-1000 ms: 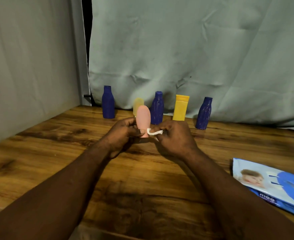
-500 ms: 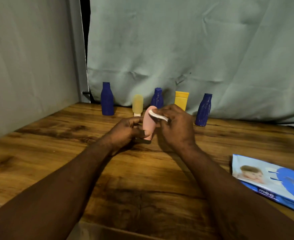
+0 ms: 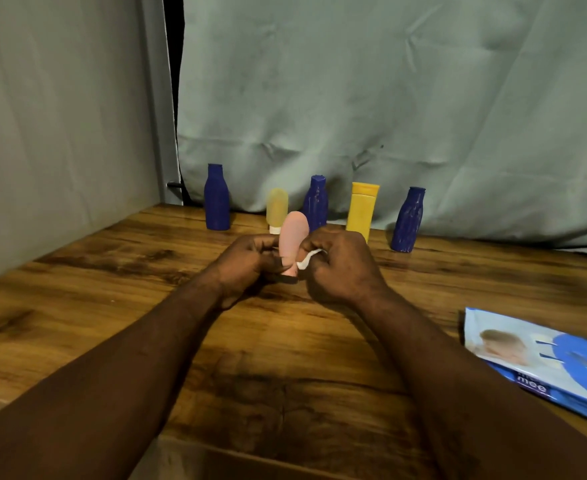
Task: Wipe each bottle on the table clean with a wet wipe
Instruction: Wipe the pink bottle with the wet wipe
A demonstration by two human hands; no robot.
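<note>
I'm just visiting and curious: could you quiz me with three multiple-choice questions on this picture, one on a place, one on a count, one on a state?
1. Where does the wipes pack lie?
A. on the table, at the right
B. behind the back row
C. on the floor

2. How many blue bottles stand in the back row?
A. two
B. three
C. five

3. What does the right hand hold?
A. nothing
B. a white wipe
C. a yellow bottle

Answers:
1 A: the pack rests near the table's right edge.
2 B: three blue bottles stand in the row, with two yellow ones between them.
3 B: its fingers pinch the wipe against the pink bottle.
</note>
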